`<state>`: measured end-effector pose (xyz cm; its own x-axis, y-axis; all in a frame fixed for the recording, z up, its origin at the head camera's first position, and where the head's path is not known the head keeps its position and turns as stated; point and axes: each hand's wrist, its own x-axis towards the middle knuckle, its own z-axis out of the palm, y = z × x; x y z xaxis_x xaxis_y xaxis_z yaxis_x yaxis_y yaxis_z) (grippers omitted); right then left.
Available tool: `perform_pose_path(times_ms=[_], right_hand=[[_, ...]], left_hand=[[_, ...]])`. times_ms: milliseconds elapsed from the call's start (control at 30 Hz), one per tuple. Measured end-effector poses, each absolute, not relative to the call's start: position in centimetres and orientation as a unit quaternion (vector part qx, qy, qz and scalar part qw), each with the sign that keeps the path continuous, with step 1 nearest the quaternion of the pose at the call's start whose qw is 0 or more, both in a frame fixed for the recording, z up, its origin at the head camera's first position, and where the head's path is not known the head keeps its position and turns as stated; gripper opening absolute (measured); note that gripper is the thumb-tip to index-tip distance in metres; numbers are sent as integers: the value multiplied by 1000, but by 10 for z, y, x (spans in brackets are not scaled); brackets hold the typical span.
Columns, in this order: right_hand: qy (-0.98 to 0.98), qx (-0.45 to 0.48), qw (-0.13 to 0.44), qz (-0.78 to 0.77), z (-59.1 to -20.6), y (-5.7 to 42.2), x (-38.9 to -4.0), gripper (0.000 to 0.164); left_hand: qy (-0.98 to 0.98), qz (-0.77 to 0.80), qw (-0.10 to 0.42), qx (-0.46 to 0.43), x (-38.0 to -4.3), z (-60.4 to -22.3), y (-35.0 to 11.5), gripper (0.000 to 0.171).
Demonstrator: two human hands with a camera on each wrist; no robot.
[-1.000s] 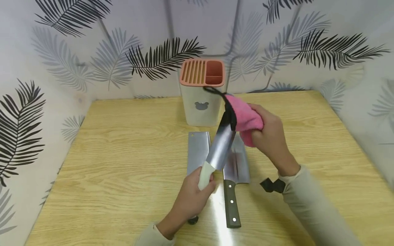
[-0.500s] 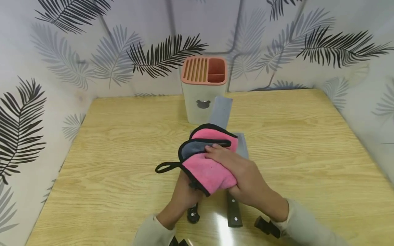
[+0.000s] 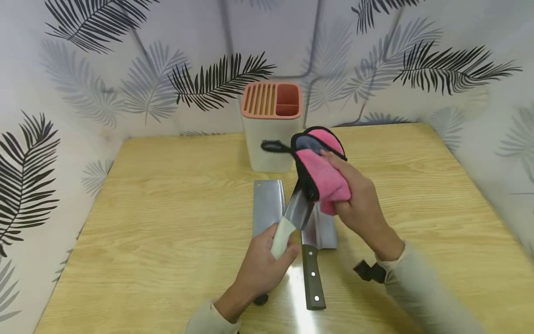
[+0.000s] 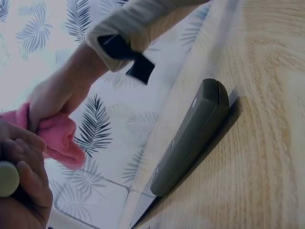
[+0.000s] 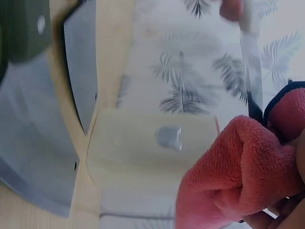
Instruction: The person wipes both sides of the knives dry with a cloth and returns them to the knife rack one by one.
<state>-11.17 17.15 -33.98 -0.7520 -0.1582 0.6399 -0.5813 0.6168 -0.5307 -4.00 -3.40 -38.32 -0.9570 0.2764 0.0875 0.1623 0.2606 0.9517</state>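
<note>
My left hand [image 3: 263,265] grips the pale handle [image 3: 282,237] of a kitchen knife [image 3: 299,211], its blade slanting up and away to the right. In my right hand [image 3: 362,197] is a pink cloth [image 3: 324,175] with black edging, a grey side and a hanging loop; it is folded over the upper blade and hides the tip. Under the held knife lie two cleavers on the table. One cleaver [image 3: 267,204] sits to the left, its handle mostly behind my left hand. The other cleaver [image 3: 327,232], with a dark riveted handle [image 4: 190,138], points its blade toward the back.
A cream knife block [image 3: 267,148] with an orange slotted top [image 3: 260,99] stands at the back of the wooden table [image 3: 167,222], near the leaf-patterned curtain [image 3: 137,83]. It faces the right wrist camera, with a bear-shaped badge [image 5: 169,137].
My right hand first slid the cloth down the blade toward the handle, covering my left hand. It has since moved back up and right along the blade. My left hand keeps its grip on the knife.
</note>
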Motion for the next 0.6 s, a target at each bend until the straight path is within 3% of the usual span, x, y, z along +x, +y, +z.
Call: perform_pose_path(times_ms=[133,333,500,567,600], right_hand=[[-840,134,296,435,-331,186,-127,48],[-765,78,390,506,-311,196,-121,31],[-719,232,426,499,-310,168,-93,35],[-723,323,393,467,-318,153,-81,33],[-735,363,365,442,-323,147,-76,33]], left_hand=[[764,627,93,117,-41,-384,-38,12],[665,714,190,110,-43,-382,-42,41],[636,733,215,109,-46,-382,-36,38],[628,744,200,113,-46,-384,-34,31],[651,730,169,120,-44,-385,-34,30]])
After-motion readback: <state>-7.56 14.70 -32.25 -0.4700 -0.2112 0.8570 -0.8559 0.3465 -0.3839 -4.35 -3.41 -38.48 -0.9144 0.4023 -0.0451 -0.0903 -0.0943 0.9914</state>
